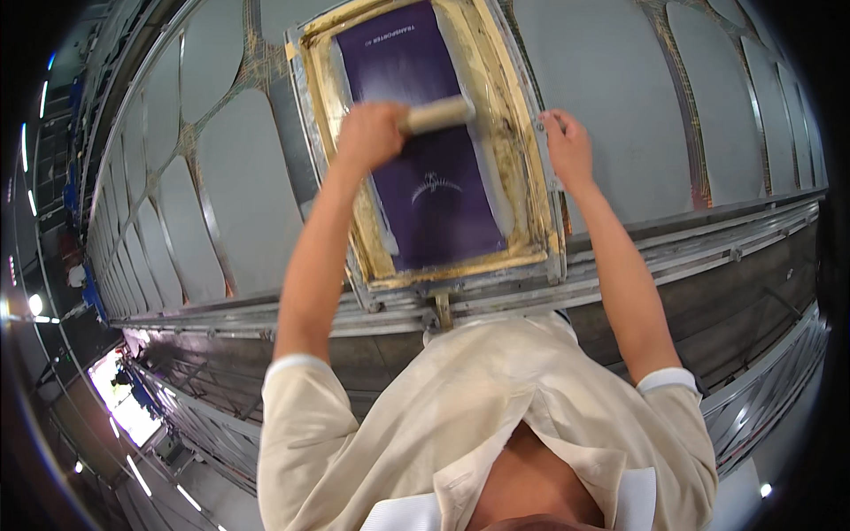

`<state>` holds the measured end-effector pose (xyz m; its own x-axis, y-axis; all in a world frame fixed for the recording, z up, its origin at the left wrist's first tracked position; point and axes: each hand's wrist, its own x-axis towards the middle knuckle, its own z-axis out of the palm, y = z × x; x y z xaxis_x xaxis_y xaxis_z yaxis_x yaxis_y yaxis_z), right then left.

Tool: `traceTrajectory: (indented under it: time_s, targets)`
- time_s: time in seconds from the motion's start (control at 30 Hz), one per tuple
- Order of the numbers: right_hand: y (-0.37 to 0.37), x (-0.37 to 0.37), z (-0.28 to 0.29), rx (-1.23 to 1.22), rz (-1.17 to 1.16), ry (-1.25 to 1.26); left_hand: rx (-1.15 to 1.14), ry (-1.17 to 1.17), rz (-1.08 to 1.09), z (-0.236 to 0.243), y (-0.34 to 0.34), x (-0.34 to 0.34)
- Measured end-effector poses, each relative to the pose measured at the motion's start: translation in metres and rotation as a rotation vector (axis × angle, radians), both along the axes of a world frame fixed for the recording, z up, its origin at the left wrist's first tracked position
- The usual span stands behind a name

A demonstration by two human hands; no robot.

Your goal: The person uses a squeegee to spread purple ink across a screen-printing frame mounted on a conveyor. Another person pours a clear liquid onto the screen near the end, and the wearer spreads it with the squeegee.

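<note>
In front of me lies a screen printing frame [531, 159] with a metal edge, its inner border taped and stained yellow. The mesh [447, 208] inside looks dark purple, with pale lettering near the far end and a light curved design near the close end. My left hand [372, 134] is closed round one end of a squeegee [440, 115] with a pale wooden-looking bar, slightly blurred, lying crosswise over the middle of the mesh. My right hand [569, 150] is at the frame's right edge, its fingers curled and the fingertips against the metal side.
Rows of flat grey rounded panels [248, 168] lie on the long table to the left, with more grey panels [620, 106] to the right. A metal rail [655, 239] runs along the table's near edge, close to my body. Metal railing [770, 380] stands behind at the right.
</note>
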<state>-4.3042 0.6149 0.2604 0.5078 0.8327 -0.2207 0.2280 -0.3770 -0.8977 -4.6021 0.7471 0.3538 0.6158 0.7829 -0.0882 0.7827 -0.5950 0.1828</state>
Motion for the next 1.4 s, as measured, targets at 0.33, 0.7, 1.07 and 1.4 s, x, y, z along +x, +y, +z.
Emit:
traceTrajectory:
  time_s: [0.33,0.7,1.07,1.4]
  targets:
    - [0.007,0.002,-0.009,0.044,-0.005,0.010,-0.092,-0.137,-0.030,0.015,-0.136,-0.020]
    - [-0.005,-0.004,0.018,-0.147,0.000,0.016,0.031,0.151,0.041,-0.002,0.243,0.014]
    - [-0.001,-0.001,0.016,-0.141,-0.025,0.086,0.019,0.064,-0.042,-0.005,0.097,0.007]
    - [0.010,0.001,-0.002,-0.086,-0.018,0.112,0.115,-0.129,0.052,-0.012,-0.228,-0.013]
